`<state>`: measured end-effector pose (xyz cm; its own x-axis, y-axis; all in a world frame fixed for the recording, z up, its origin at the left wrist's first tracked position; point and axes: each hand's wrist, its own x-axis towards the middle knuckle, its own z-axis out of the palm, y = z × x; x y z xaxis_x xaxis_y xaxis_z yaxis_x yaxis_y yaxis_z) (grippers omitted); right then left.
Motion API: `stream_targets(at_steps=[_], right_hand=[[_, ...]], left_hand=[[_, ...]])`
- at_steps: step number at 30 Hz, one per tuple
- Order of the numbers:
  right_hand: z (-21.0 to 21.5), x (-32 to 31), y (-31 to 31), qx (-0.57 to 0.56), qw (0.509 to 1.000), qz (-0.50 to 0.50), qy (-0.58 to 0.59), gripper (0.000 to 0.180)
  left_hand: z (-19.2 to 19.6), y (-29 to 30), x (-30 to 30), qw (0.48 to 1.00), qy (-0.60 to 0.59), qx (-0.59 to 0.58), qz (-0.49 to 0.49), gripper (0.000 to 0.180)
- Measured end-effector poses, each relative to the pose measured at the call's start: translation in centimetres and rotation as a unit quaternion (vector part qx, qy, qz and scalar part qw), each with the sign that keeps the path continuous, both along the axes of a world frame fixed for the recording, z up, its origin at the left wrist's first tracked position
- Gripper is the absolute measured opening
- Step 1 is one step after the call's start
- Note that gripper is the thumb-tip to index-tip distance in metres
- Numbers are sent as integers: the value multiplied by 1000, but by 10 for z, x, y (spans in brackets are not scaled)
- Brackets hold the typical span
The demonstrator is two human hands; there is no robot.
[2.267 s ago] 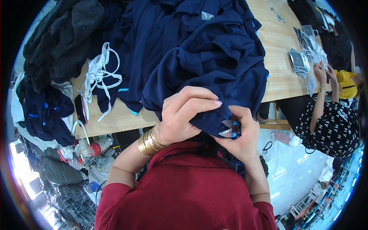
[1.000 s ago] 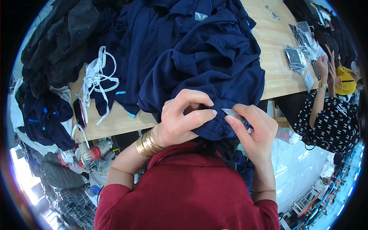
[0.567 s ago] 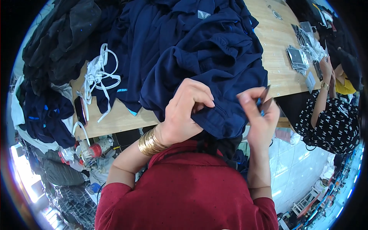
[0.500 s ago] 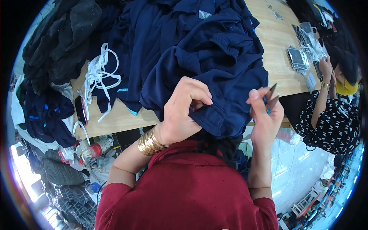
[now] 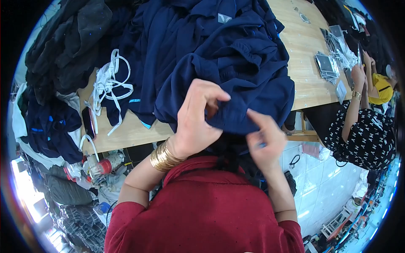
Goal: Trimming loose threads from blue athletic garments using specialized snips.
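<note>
A navy blue garment (image 5: 236, 71) lies bunched on a wooden table (image 5: 303, 46), its near edge hanging toward me. My left hand (image 5: 197, 120), gold bangles on the wrist, pinches that near edge of the garment. My right hand (image 5: 265, 141) is at the same edge just to the right, fingers closed on the fabric with a small blue thing between them; what it is I cannot tell.
More dark garments (image 5: 63, 46) are heaped at the far left, with white cords (image 5: 110, 84) beside them. Small flat packets (image 5: 327, 65) lie at the table's right. A person in a black patterned top (image 5: 367, 135) works at the right end. White tiled floor lies below.
My right hand had lifted away to the right holding a small thin tool; now it is back down at the garment's near edge. My left hand has kept its pinch on the fabric.
</note>
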<state>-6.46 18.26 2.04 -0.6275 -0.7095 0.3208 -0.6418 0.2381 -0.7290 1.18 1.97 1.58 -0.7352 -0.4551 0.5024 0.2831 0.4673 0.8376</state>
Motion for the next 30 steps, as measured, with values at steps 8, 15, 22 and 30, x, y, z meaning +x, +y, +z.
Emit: stream_targets(at_steps=[8, 15, 22, 30], right_hand=[[42, -64, 25, -227, 827, -143, -494, 7], [40, -63, 23, -194, 847, -117, -482, 14], [40, -63, 21, -195, 846, -115, -483, 13], [35, -53, 8, -172, 815, -104, -544, 14]], left_hand=[[34, -49, 5, 850, -309, 297, -308, 36], [38, -63, 8, 844, -305, 305, -319, 34], [45, -58, 7, 841, -298, 323, -317, 34], [32, -30, -14, 845, -303, 200, -393, 28]])
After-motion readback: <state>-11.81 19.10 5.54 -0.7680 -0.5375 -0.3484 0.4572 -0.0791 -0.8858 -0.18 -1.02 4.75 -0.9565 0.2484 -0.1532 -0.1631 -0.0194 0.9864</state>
